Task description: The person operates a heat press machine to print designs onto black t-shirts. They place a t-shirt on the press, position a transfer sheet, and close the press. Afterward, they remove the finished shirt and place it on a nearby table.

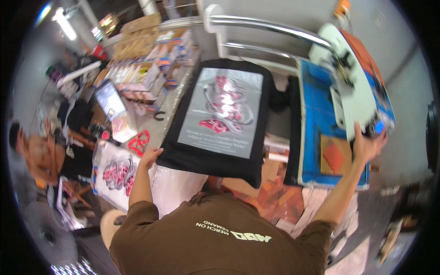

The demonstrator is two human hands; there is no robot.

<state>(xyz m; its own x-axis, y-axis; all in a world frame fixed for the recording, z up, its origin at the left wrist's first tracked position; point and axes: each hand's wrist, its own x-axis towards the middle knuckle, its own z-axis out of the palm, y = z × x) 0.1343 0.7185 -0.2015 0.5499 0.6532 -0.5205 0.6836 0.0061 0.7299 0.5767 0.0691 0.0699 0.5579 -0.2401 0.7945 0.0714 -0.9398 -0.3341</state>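
fingers of the left hand (150, 158) touch the seven-o'clock corner of the black fabric t-shirt (221, 123), white lettering (215, 140) at six o'clock on its grey print (220, 107); the right hand (368, 145) is at a blue-lit dark box (378, 126), three o'clock. either grip is unclear.

Boxes (137, 75) are stacked at the far end of the tabletop (158, 130), with a screen (109, 100) propped near its left edge and a printed piece (120, 172) laid toward its near end. Along the tabletop's right edge a shirt (206, 166) is spread, a print (224, 110) carried at its middle. Rails (270, 23) are mounted beyond the shirt; to its right, cardboard (346, 146) is set at a board's (316, 105) near end.
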